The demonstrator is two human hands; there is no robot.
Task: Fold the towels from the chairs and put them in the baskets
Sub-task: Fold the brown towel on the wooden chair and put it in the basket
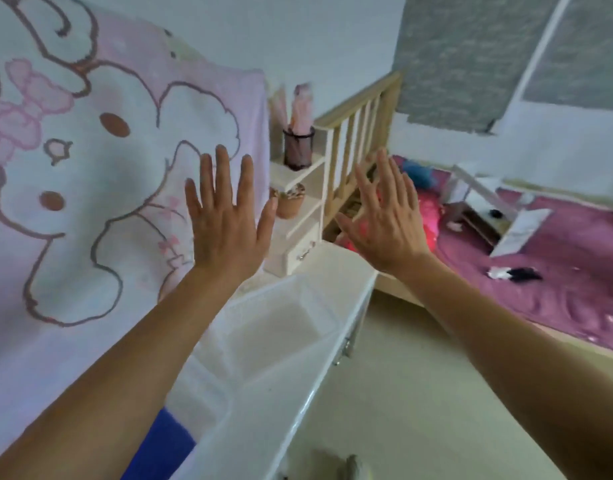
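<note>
Towel (90,174) first: a large pale pink one with a cartoon bunny print fills the left side of my head view, spread upright beyond the table (298,393), though I cannot tell what it hangs on. My left hand (225,230) is raised in front of its right part, back toward me, fingers (223,168) spread wide and holding nothing; whether it touches the cloth I cannot tell. My right hand (384,226) is up beside it, also splayed and empty, in front of a wooden bed rail (360,116). Below my left forearm a clear plastic basket (281,327) sits on the white table near its right edge, and a blue cloth (163,441) shows at the near left. At the table's far end stands a small white shelf (298,202) with a dark mesh pen holder (298,147) on top. To the right lies a bed with a magenta cover (540,271).
</note>
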